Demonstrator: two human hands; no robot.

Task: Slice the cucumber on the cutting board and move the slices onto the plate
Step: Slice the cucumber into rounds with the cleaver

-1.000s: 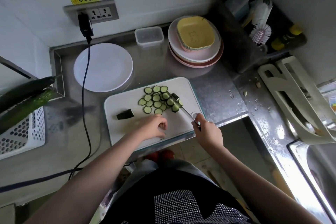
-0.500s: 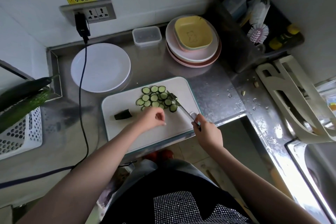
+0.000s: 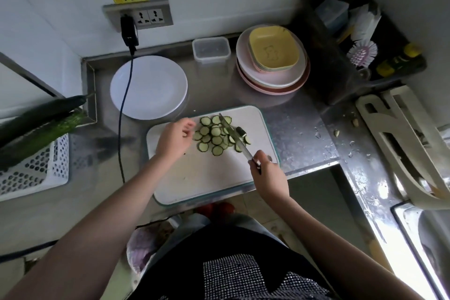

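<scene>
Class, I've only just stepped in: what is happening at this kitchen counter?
A person is working on cucumber slices heaped on a white cutting board. The right hand holds a knife whose blade lies across the pile. The left hand hovers beside the slices with loosely curled fingers, holding nothing visible. The white plate behind the board carries no slices yet. Two whole cucumbers rest over a perforated basket at the left.
</scene>
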